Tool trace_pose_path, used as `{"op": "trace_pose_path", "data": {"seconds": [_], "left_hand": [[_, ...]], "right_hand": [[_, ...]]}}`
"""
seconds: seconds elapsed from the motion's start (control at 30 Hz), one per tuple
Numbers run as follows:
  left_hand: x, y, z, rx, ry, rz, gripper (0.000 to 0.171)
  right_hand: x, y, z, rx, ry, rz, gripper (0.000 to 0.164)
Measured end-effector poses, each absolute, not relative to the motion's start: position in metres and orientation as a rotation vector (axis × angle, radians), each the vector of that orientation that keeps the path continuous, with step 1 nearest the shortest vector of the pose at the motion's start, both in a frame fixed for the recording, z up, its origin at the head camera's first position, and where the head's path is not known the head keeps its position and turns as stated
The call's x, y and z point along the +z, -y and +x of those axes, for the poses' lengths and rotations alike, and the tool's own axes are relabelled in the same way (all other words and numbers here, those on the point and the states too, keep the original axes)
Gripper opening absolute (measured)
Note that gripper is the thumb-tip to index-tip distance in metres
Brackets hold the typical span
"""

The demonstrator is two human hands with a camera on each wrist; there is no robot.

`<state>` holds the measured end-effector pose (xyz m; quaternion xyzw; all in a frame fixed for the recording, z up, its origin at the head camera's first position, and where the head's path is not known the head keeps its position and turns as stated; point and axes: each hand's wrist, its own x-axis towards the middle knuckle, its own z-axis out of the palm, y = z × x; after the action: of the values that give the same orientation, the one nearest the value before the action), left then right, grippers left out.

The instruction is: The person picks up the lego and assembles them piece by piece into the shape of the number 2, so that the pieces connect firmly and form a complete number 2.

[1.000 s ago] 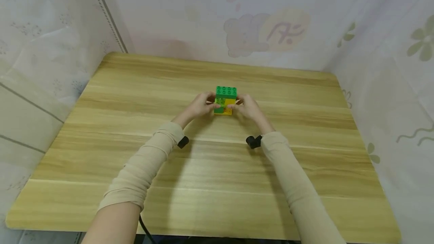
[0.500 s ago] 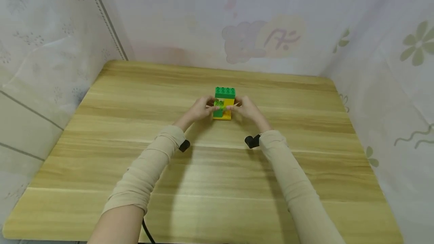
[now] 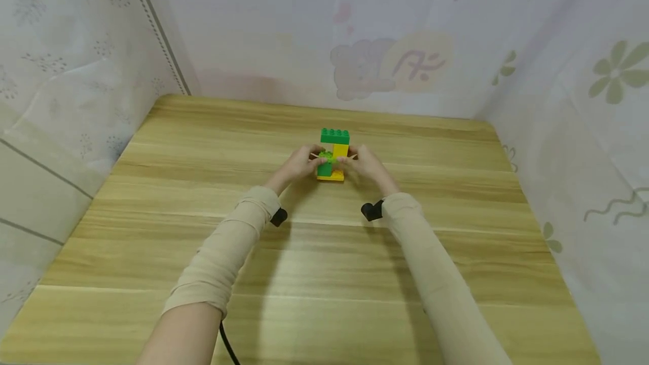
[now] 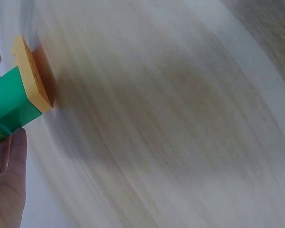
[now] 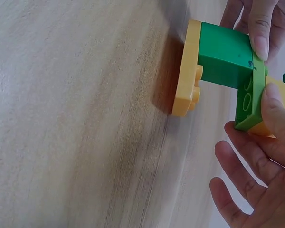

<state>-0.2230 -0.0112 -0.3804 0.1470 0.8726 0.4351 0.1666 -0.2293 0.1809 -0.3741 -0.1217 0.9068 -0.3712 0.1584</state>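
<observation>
Both hands hold one stack of toy building bricks over the table. At its bottom is a yellow-orange plate (image 5: 184, 76) with studs. A dark green brick (image 5: 225, 50) sits on one end of it, with a thin light green plate (image 5: 257, 85) above. A yellow brick (image 3: 341, 151) rises from the light green plate's right part, topped by a long green brick (image 3: 335, 137) overhanging left. My left hand (image 3: 301, 162) grips the stack's left side, thumb on the light green plate. My right hand (image 3: 367, 162) pinches the right side; its other fingers spread in the right wrist view.
The wood-grain table (image 3: 324, 263) spreads around the hands. Patterned pale sheeting (image 3: 284, 32) hangs behind it and at the sides. Each wrist carries a small black camera, and a black cable (image 3: 228, 342) runs beside the left forearm.
The head view has tilted up slightly. The stack now shows more of its front and less of the top studs. Both hands keep their hold on it.
</observation>
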Motion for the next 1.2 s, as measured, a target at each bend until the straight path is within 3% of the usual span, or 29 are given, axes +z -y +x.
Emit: {"op": "trace_pose_path", "data": {"seconds": [0.67,1.2], "left_hand": [[-0.402,0.002,-0.234,1.251,-2.516,0.364,0.041],[-0.396,-0.007,-0.244,1.274,-2.533,0.322,0.037]], "right_hand": [[-0.395,-0.179,-0.241,-1.146,-2.559,-0.357,0.032],[-0.393,-0.178,-0.244,-1.294,-2.589,-0.183,0.036]]}}
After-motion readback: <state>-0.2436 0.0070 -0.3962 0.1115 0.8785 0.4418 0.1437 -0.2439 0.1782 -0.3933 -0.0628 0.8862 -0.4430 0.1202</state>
